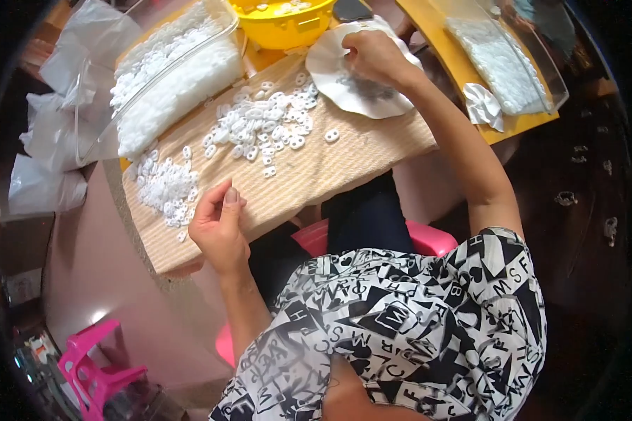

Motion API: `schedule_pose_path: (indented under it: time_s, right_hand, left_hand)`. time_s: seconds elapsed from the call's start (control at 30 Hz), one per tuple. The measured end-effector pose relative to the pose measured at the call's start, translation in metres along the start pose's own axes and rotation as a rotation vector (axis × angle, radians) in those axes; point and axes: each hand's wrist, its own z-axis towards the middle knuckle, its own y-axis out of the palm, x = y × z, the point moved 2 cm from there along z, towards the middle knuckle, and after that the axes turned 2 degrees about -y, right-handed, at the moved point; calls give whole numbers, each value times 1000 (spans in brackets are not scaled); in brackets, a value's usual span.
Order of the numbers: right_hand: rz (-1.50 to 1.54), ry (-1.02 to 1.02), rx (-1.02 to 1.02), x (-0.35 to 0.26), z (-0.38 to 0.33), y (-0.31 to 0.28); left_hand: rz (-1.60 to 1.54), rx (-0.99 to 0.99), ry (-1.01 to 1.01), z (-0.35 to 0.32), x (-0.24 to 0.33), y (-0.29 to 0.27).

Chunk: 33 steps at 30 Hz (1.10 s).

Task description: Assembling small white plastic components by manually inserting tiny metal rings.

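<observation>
Currently both hands are partly curled. The left hand [221, 223] is at the near edge of the surface [330, 172], with its thumb raised close beside the bent index finger; whether the two tips meet, or pinch anything small, cannot be told. The right hand [374, 55] reaches out over a white, wavy-edged sheet [393, 105], fingers folded inward and thumb close to them; whatever its fingertips may grip is too small or hidden to make out. Small greyish bits [366, 87] lie on the sheet, below that hand.

Just beyond the left hand, a heap of small white pieces [167, 186] covers the left end of the surface, some of them looking translucent. A larger heap of white two-holed pieces [260, 121] spreads across the middle, between the hands, and one loose piece [331, 135] sits apart, near the sheet.

Farther out, a clear bin [242, 28] full of white pieces stands behind the heaps, with a yellow basin [284, 28] beside it. Over on the right, white pieces fill another clear container [556, 88], and crumpled white material [483, 107] lies next to it.
</observation>
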Motion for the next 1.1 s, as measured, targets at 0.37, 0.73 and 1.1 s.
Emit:
schedule_pose_path:
  time_s: [0.37, 0.73, 1.1]
  right_hand:
    - [-114, -88, -54, -11, 0, 9]
    - [237, 16, 120, -5, -24, -8]
    - [948, 194, 22, -40, -63, -29]
  left_hand:
    - [525, 69, 265, 35, 10, 5]
    - [1056, -97, 574, 57, 0, 26]
    - [870, -381, 560, 27, 0, 42]
